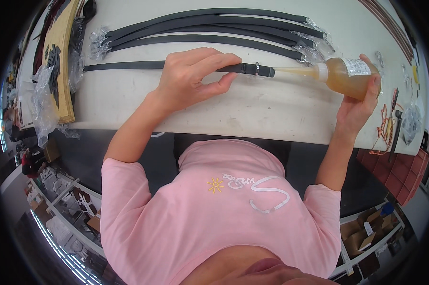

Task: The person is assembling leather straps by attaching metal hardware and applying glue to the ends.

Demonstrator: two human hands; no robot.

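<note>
Left hand: my left hand (191, 78) presses down on a black belt strap (129, 65), fingers curled over its top edge and thumb tucked under, pinning it to the table.
Right hand: my right hand (361, 102) is wrapped around a squeeze bottle of amber glue (343, 73), tipped on its side.
Nozzle: the long pale nozzle (295, 71) points left and meets the strap's end (264, 71).
Strap: it lies flat along the white table (252, 111), running left from my hand; a small metal ring (256, 69) sits near its end.
Beyond: a bundle of black straps (209, 28) with clear plastic wrap at both ends lies further back, apart from mine.
Left edge: a tan board (62, 52) with crumpled plastic.
Right edge: orange cords (384, 126) and small tools.
</note>
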